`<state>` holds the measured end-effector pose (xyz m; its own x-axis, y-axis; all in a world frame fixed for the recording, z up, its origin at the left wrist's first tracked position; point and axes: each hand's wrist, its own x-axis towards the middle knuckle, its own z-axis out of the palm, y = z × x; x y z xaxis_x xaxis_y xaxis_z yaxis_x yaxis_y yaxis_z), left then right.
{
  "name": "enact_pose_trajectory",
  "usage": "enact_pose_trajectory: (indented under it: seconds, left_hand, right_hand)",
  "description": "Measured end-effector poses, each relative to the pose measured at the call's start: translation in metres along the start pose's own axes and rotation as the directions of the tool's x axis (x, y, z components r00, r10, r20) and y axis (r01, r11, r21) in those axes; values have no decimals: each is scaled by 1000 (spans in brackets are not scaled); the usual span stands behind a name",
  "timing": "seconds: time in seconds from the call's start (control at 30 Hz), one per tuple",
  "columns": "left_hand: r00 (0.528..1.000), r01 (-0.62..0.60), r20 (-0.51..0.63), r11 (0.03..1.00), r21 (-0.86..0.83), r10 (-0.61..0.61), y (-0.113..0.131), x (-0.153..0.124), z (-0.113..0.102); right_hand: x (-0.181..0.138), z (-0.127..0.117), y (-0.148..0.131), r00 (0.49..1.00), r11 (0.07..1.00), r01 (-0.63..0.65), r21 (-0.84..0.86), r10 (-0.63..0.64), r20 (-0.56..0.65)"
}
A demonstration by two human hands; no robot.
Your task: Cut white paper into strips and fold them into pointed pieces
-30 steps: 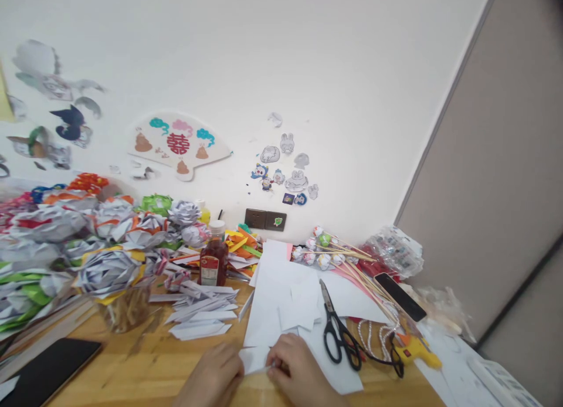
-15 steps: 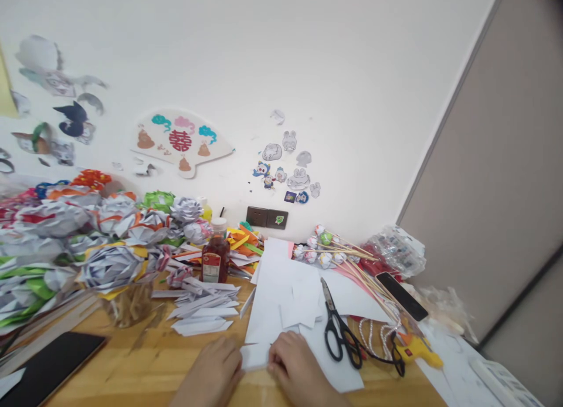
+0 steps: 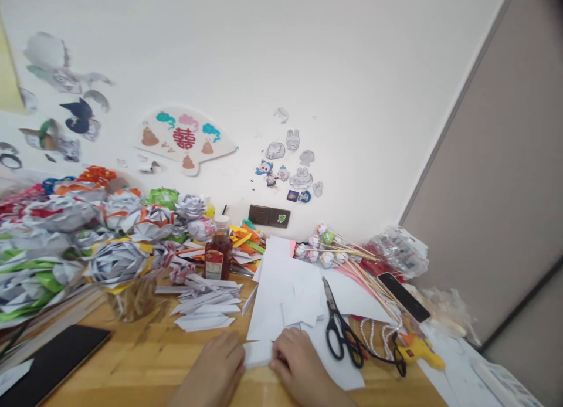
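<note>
A small folded piece of white paper (image 3: 258,354) lies at the table's front, between my two hands. My left hand (image 3: 220,360) is closed at its left end, fingers pressed together. At the right end my right hand (image 3: 297,357) has its fingers curled in, pinching the paper. Both thumbs are partly hidden. Just beyond are white paper sheets (image 3: 275,284) and smaller square pieces (image 3: 303,304) on top of them. Black-handled scissors (image 3: 336,325) lie to the right of my right hand. A pile of folded paper strips (image 3: 206,304) is ahead of my left hand.
Paper flowers (image 3: 121,260) crowd the left side, near a dark tablet-like slab (image 3: 57,360). A bottle of red-brown liquid (image 3: 218,254) stands behind the strips. Sticks with wrapped balls (image 3: 352,254), a phone (image 3: 403,297) and a yellow glue gun (image 3: 422,351) lie at right.
The view has shifted slightly, so everything sits a little further right in the picture. Both hands stay at the folded paper, with hardly any visible movement.
</note>
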<state>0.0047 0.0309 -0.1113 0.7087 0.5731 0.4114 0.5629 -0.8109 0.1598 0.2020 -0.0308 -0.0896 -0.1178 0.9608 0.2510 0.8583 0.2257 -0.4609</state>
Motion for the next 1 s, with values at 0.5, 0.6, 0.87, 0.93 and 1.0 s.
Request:
enact_pose_trajectory:
  seconds: [0.5, 0.6, 0.87, 0.93, 1.0]
  left_hand:
    - [999, 7, 54, 1000, -24, -5, 1, 0, -4]
    - [998, 25, 59, 999, -32, -23, 3, 0, -6]
    - [998, 37, 53, 994, -100, -31, 3, -1, -10]
    - [998, 42, 46, 996, -82, -38, 2, -1, -7]
    - [998, 48, 46, 997, -67, -45, 2, -1, -6]
  right_hand:
    - [-2, -3, -4, 1000, 1000, 17, -24, -17, 13]
    - [-2, -3, -3, 1000, 999, 26, -22, -26, 16]
    - [-3, -2, -2, 999, 999, 44, -31, -43, 27]
    - [-2, -1, -1, 998, 998, 55, -39, -54, 18]
    - [-1, 0, 0, 998, 996, 65, -53, -64, 12]
